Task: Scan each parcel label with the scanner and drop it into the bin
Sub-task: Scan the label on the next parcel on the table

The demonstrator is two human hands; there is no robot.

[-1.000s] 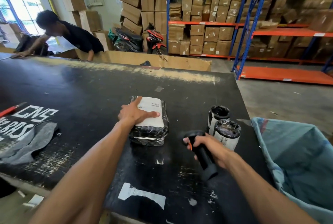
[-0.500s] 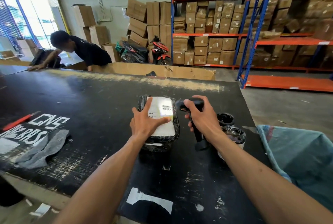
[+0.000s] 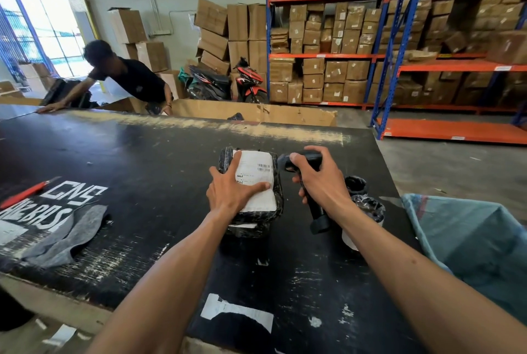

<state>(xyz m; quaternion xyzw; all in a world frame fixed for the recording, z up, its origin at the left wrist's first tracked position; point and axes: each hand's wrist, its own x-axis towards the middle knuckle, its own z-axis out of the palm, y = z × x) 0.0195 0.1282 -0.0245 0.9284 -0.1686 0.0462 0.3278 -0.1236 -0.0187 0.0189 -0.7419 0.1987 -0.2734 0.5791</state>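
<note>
In the head view, the left hand (image 3: 231, 193) lies flat on a black-wrapped parcel (image 3: 251, 191) resting on the black desk (image 3: 137, 159), its fingers (image 3: 255, 187) spread open across the near part of the white label (image 3: 255, 179) and closed round nothing, probably to pin the parcel steady while leaving the barcode just beyond the fingertips uncovered. The right hand (image 3: 320, 182) is curled tight around the black handheld scanner (image 3: 306, 182), whose head sits just right of the label and points at it, so a scan looks to be in hand. Two wrapped rolls (image 3: 368, 205) stand behind that wrist, and the blue-lined bin (image 3: 470, 239) waits further right for the drop.
</note>
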